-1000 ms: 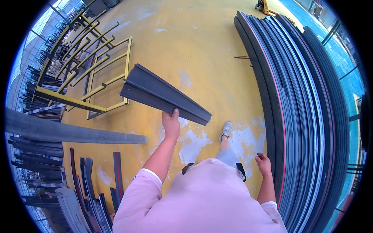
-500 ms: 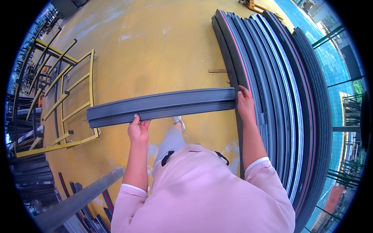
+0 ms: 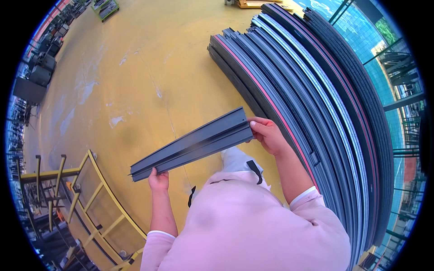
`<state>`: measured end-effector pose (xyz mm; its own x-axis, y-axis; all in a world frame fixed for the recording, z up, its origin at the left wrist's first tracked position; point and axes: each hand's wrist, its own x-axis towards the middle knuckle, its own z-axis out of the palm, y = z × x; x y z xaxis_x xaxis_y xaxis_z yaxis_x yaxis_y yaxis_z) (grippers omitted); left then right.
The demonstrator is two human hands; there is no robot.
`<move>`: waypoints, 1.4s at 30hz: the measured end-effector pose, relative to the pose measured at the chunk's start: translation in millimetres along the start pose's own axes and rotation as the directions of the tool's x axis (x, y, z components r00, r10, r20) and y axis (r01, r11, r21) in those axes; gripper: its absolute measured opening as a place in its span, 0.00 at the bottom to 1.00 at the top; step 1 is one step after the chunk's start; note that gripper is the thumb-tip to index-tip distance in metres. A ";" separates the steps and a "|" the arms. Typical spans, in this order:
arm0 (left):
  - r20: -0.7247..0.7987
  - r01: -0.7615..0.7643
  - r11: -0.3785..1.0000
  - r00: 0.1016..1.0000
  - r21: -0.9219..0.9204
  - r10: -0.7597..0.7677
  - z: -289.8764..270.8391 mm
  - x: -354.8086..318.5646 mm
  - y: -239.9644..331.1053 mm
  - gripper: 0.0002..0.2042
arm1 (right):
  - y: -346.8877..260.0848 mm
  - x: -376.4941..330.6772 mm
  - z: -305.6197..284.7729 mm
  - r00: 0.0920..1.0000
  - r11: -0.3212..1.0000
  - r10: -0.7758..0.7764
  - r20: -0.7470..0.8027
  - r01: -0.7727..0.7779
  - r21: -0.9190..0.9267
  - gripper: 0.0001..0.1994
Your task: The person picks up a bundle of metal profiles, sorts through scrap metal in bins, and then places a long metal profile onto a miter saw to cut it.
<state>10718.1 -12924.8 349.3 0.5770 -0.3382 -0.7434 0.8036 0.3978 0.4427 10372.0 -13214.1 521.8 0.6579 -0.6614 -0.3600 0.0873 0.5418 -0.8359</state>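
Observation:
Across the front of my body I carry a dark grey grooved profile bar (image 3: 192,147), tilted so its right end is higher and farther off. My left hand (image 3: 158,179) grips its lower edge near the left end, thumb over the face and the other fingers partly hidden. At the right end, my right hand (image 3: 266,133) is closed around the bar, with the fingers partly behind it. Beyond my right hand lies a tall stack of long grey and black profiles (image 3: 289,99), some with red or whitish strips.
A yellow metal rack frame (image 3: 113,203) with upright arms stands at lower left. Dark boxes and machines (image 3: 40,74) line the far left side. A green cart (image 3: 105,8) stands far off, and a yellow pallet-like item (image 3: 260,4) lies beyond the stack. Scuffed yellow floor (image 3: 113,104) stretches ahead.
The view has turned left; the rack now sits lower in it. The bar has tilted, its right end swinging farther away from my body. Both hands keep hold of it.

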 end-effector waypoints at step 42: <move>0.686 -0.697 0.128 0.717 0.706 0.125 1235.5 869.0 405.8 0.28 | -490.7 1519.5 339.0 0.689 0.669 -0.339 0.641 0.655 -0.351 0.13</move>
<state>11725.9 -14111.0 502.3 0.6140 -0.7778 -0.1343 -0.1960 -0.3151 0.9286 11582.5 -14309.3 525.4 0.9030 -0.3071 0.3006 0.2270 -0.2530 -0.9405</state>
